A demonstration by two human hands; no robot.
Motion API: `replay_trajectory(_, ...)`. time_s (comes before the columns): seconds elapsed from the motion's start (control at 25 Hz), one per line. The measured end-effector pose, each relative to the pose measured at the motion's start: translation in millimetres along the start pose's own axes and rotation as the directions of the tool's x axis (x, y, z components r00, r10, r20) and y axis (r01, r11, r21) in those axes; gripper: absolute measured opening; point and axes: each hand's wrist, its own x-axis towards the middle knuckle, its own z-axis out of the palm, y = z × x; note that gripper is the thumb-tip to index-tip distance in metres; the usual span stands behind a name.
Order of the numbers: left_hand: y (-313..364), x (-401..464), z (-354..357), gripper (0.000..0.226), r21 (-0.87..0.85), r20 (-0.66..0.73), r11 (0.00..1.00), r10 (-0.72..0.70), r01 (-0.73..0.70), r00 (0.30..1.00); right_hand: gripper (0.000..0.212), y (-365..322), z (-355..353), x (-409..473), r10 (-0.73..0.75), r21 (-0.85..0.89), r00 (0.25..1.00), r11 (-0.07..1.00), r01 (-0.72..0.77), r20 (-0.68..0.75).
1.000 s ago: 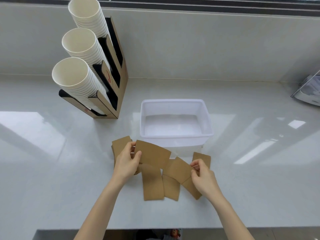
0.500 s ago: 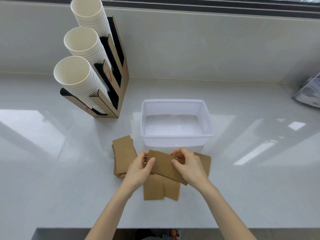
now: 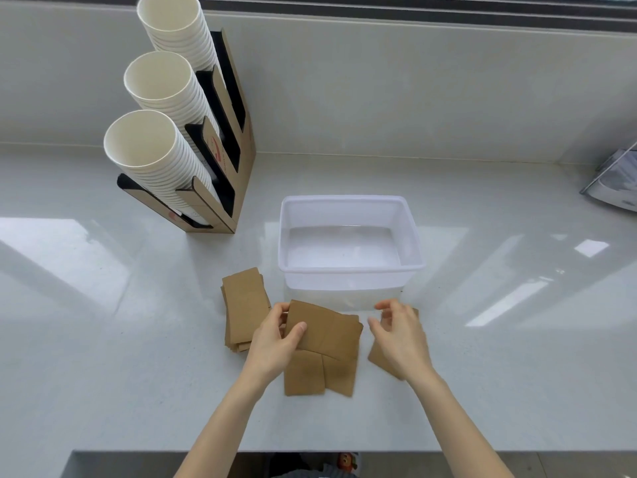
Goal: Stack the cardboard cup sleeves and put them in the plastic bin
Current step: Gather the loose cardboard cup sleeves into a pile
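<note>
Two sleeves, perhaps more, are pinched together in your left hand (image 3: 275,343), thumb on top of the small bundle (image 3: 325,331), held just above the table (image 3: 103,339) near its front edge. Your right hand (image 3: 401,339) is open, fingers spread and holding nothing, hovering over a single sleeve (image 3: 377,357) lying flat beneath it. Judging by that, the step in hand is gathering the loose pieces onto the bundle.

Slide that sleeve out by its edge rather than pressing down on it; flat card on a glossy top is hard to lift from the middle. Lay it on the bundle with the curved edges matching, then square the sides with both hands before moving on.

Still to collect: two sleeves (image 3: 319,372) lying side by side below the bundle, and a finished stack (image 3: 245,310) to the left of it. The plastic bin (image 3: 350,269) stands empty just behind your hands, so the drop is short. Nothing blocks the way in. The cup rack (image 3: 220,139) with its three rows of paper cups (image 3: 155,146) stands well apart toward the back left corner; keep your left elbow from swinging that way.
</note>
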Motion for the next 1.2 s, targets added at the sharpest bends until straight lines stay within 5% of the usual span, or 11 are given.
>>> replay_trajectory(0.2,2,0,0,0.018,0.041,-0.04,0.999,0.019,-0.018,0.999,0.08,19,5,-1,0.316,-0.331,0.947,0.889,-0.316,-0.054)
replay_trajectory(0.6,2,1,2,0.017,0.05,-0.04,0.999,0.008,-0.006,0.999,0.07,17,15,1,0.327,-0.215,0.945,0.922,-0.322,-0.013)
replay_trajectory(0.84,0,3,2,0.017,0.062,-0.044,0.998,-0.012,0.015,0.999,0.071,15,6,-10,0.064,0.035,0.994,0.997,-0.067,0.093)
replay_trajectory(1.0,0,4,4,0.02,0.06,-0.031,0.997,-0.035,0.037,0.999,0.064,3,5,-17,-0.21,0.054,0.961,0.978,0.204,0.18)
replay_trajectory(1.2,2,4,3,0.022,0.006,0.007,0.997,-0.079,0.079,0.997,0.057,-6,4,-17,-0.36,-0.005,0.905,0.929,0.371,0.225)
